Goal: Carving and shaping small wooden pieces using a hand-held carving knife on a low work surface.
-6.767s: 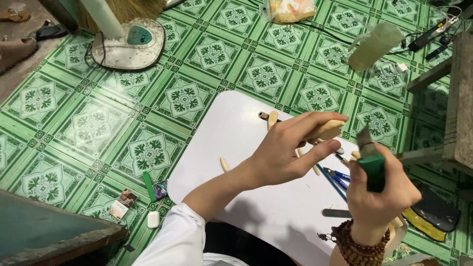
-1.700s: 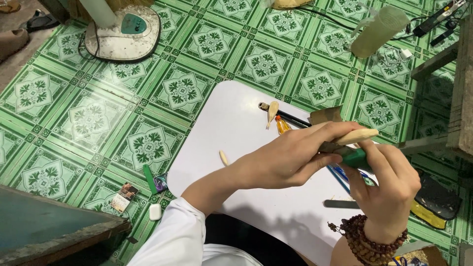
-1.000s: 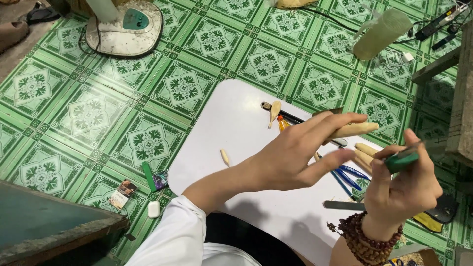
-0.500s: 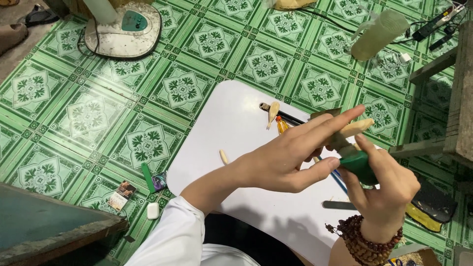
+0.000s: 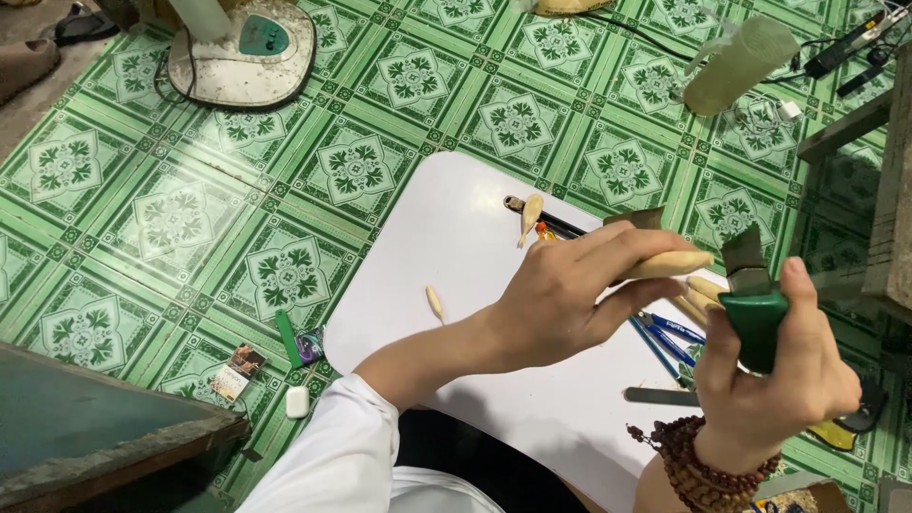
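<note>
My left hand [image 5: 556, 299] grips a pale wooden stick [image 5: 670, 265] that points right, above a white board [image 5: 446, 256]. My right hand [image 5: 779, 380], with a bead bracelet at the wrist, is closed round a green-handled knife [image 5: 752, 309] whose short blade points up, a little right of the stick's tip and apart from it. On the board lie a small wooden sliver [image 5: 434, 303], a carved spoon-like wooden piece [image 5: 530, 216], several blue pens [image 5: 665, 332] and a flat metal file [image 5: 660, 396].
A fan base [image 5: 245, 52] stands on the green patterned tile floor at top left. A dark block [image 5: 85, 427] fills the lower left. A green marker [image 5: 288, 338] and small white item [image 5: 297, 402] lie beside the board. Wooden furniture [image 5: 883, 180] rises at right.
My right hand has swung the knife off the stick and lifted it to the right, blade up. The left hand keeps the stick in about the same place.
</note>
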